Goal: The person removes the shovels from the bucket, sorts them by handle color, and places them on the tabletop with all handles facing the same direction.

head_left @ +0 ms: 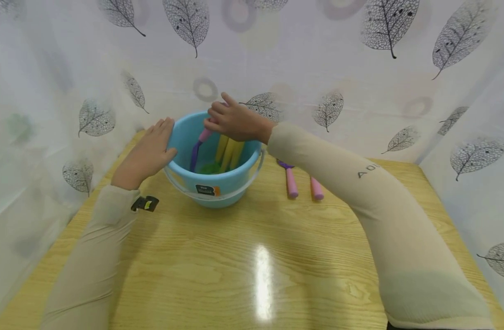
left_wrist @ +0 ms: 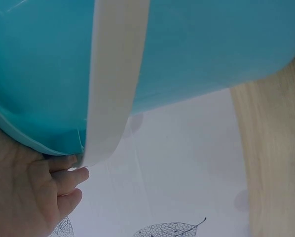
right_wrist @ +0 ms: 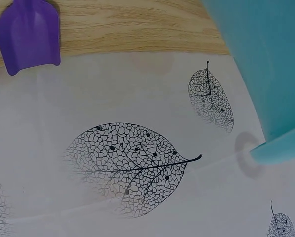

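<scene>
Watching remotely, I see the right hand (head_left: 235, 121) gripping a pink-handled, purple-ended tool (head_left: 199, 142), tilted inside the light-blue bucket (head_left: 235, 179), the left hand (head_left: 146, 156) straight-fingered against the bucket's left rim, yellow pieces (head_left: 227, 155) within the bucket.
</scene>
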{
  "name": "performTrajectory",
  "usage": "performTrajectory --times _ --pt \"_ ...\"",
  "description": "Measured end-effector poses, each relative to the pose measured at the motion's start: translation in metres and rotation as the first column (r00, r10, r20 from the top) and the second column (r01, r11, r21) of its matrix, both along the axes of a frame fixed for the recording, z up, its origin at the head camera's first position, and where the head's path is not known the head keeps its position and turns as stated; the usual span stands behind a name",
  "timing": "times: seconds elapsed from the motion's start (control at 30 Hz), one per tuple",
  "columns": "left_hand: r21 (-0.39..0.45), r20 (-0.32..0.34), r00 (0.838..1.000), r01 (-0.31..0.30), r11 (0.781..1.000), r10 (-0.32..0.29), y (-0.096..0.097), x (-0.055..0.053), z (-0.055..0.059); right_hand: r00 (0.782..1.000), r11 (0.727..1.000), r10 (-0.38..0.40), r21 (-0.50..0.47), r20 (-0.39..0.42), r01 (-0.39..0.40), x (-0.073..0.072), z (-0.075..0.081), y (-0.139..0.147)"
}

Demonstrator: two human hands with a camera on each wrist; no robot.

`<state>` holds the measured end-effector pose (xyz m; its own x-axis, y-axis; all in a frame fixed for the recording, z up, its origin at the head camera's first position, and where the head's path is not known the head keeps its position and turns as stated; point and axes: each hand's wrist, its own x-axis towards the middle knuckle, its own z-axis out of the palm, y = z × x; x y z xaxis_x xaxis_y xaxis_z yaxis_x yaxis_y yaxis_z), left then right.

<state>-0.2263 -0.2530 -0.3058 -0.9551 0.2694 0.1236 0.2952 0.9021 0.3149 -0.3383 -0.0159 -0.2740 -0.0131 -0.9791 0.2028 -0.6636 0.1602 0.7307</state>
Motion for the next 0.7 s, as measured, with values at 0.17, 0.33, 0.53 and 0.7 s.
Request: performTrajectory --times 0.17,0.33,0.53,0.7 --pt "-0.004 -0.009 1.0 0.002 1.0 -0.003 0.0 0.0 0.0 1.0 0.999 0.012 -0.041 0.002 -0.012 0.003 0.002 0.006" --pt "-0.007 -0.011 1.0 0.004 1.0 -0.004 0.0 0.001 0.0 1.0 0.997 0.005 -0.079 0.013 -0.004 0.004 0.004 0.013" --pt "-0.009 -0.008 1.0 0.0 1.0 0.0 0.0 0.001 0.0 0.999 0.99 0.019 -0.143 0.03 -0.015 0.005 0.006 0.022" --pt "-0.013 -0.02 1.0 0.001 1.0 -0.001 0.0 0.0 0.0 0.997 0.984 0.016 -0.178 0.075 -0.003 0.005 0.006 0.031"
